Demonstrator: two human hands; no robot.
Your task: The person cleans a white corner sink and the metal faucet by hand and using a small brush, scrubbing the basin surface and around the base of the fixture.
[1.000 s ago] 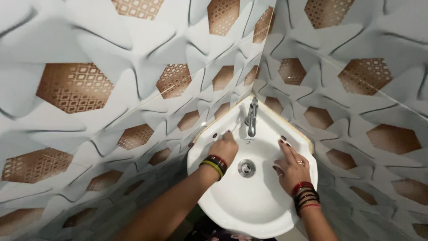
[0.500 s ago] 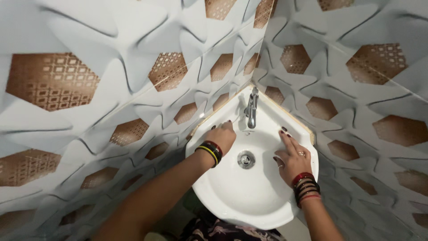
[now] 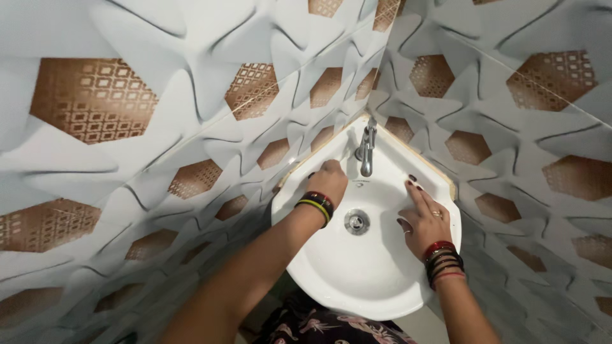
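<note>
Both hands work the sink [image 3: 357,286] in the corner: our left hand [image 3: 329,181], fingers curled, rubs the far-left rim by the tap [image 3: 366,153]; right hand [image 3: 423,220] lies flat, fingers spread, on the right rim. Looks like mid-scrub; next prob. needs the basin covered.

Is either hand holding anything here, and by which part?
Nothing visibly held: left hand presses the sink near the tap; right hand lies flat on its rim.

The basin [image 3: 357,280] looks like white glazed ceramic, smooth and glossy. The tap [image 3: 366,153] and the drain [image 3: 357,221] are shiny metal. The wall tiles [image 3: 159,127] have a glossy finish, with grey shapes and brown patterned hexagons.
</note>
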